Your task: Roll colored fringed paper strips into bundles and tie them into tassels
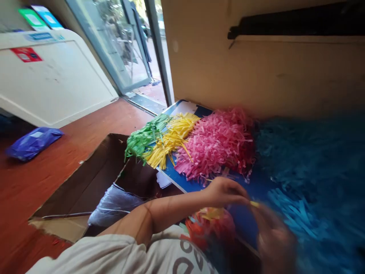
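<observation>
My left hand [225, 192] reaches across a blue table [245, 220], fingers pinched on a small yellow paper strip [254, 204]. My right hand [275, 239] is low at the front, heavily blurred, close to the same strip; its fingers cannot be made out. Piles of shredded paper strips lie on the table: green [142, 139], yellow [171, 139], pink [216, 142] and a large blue heap [310, 171]. A bundle of red and yellow strips [211, 226] sits just under my left wrist.
An open cardboard box [82, 190] stands on the red floor left of the table, with a grey plastic bag [114, 203] inside. A blue bag [32, 142] lies on the floor. A beige wall is behind the table; a glass door is at the back.
</observation>
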### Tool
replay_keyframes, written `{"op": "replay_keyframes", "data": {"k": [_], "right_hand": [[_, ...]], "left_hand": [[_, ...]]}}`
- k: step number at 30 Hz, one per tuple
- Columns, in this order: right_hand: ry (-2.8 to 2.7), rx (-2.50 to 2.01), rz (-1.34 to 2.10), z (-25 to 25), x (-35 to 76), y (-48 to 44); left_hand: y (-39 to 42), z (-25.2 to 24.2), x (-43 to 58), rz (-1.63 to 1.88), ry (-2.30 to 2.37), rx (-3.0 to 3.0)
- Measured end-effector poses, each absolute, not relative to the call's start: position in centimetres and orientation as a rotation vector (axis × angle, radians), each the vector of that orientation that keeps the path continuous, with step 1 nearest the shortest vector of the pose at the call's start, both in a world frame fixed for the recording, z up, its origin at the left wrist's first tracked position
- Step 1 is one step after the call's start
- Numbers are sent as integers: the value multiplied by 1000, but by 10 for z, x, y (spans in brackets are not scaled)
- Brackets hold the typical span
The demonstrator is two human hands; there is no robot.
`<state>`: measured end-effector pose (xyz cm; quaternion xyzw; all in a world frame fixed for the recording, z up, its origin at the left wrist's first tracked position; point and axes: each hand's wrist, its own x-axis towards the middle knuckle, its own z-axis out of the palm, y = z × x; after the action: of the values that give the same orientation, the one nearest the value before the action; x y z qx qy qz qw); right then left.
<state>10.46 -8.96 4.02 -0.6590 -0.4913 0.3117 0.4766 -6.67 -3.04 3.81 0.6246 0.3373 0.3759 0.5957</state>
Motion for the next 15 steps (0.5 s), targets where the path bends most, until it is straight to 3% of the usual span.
{"op": "replay_keyframes", "data": {"k": [6,15], "right_hand": [[-1291,-1450,764,26,107,-83],[-1424,-1378,585,41,103,-85]], "left_hand": [[-28,41,-61,905,819,1287],[-20,48,-59,907,695,1981]]}}
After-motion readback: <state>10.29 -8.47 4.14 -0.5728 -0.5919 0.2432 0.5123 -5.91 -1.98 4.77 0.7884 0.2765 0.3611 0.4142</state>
